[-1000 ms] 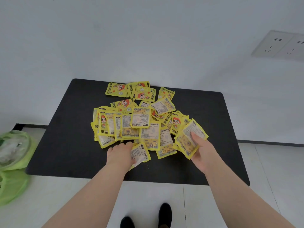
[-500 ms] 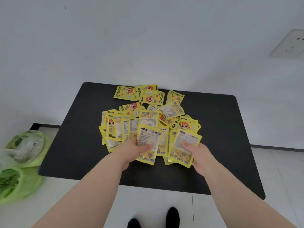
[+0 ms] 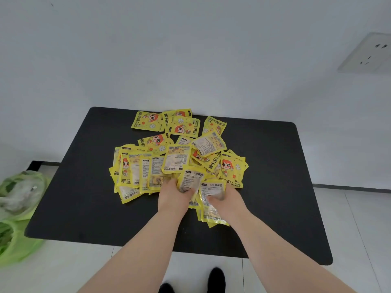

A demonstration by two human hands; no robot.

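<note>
A heap of several yellow hand-warmer packets (image 3: pixel 175 157) lies spread over the middle of a black table (image 3: pixel 84 208). At the heap's near edge my left hand (image 3: pixel 172 196) grips one packet (image 3: pixel 190 180), printed side up. Right beside it my right hand (image 3: pixel 227 200) holds a small stack of packets (image 3: pixel 211 212), thumb on top. The two hands are close together, and the held packets overlap between them.
Green plastic bags (image 3: pixel 17 208) lie on the white tiled floor left of the table. A white wall stands behind the table, with a socket plate (image 3: pixel 368 52) at the upper right. My black shoes (image 3: pixel 215 280) show below the table's near edge.
Both hands have come together at the heap's near edge. The left hand picked up a packet and brought it over to the right hand's stack.
</note>
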